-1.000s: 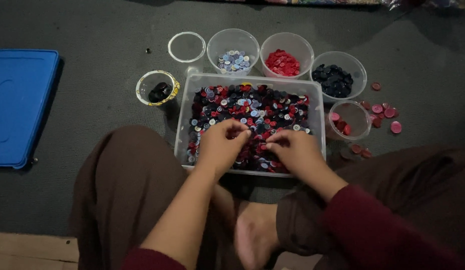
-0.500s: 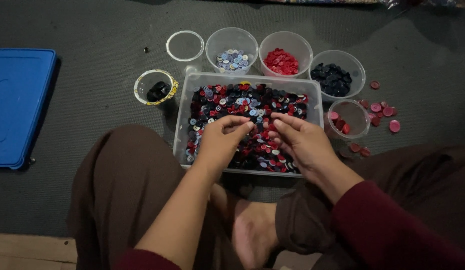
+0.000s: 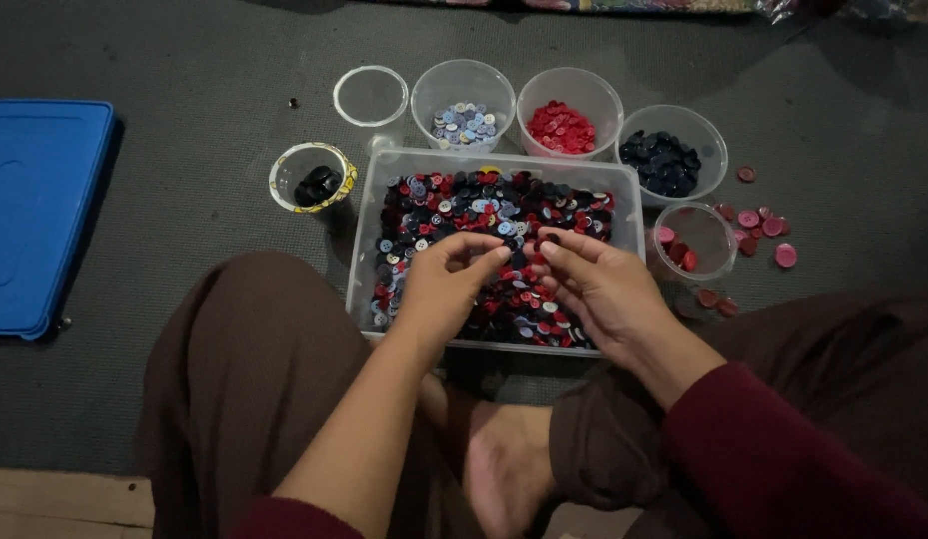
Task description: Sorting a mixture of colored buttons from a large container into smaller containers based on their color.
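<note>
A clear plastic bin [image 3: 362, 262] heaped with mixed red, dark and pale blue buttons [image 3: 464, 205] stands on the grey carpet in front of my crossed legs. Both my hands hover over its near half. My left hand [image 3: 446, 287] is cupped with the fingers curled toward the middle; whether it holds buttons I cannot make out. My right hand [image 3: 602, 289] faces it, fingertips almost touching the left's, and pinches a small dark button [image 3: 550, 240] between thumb and forefinger.
Behind the bin stand round clear bowls: pale blue buttons [image 3: 464, 122], red buttons [image 3: 564, 128], dark navy buttons [image 3: 663, 160]. A small cup with pink buttons [image 3: 691, 250] sits right, loose pink buttons [image 3: 765, 226] beyond. A yellow-rimmed cup [image 3: 284, 190], a clear lid [image 3: 371, 72] and a blue lid [image 3: 39, 215] lie left.
Both hands have drifted from the bin's near edge toward its middle and lifted a little, and the fingertips have come together. The bowls and the bin have not moved.
</note>
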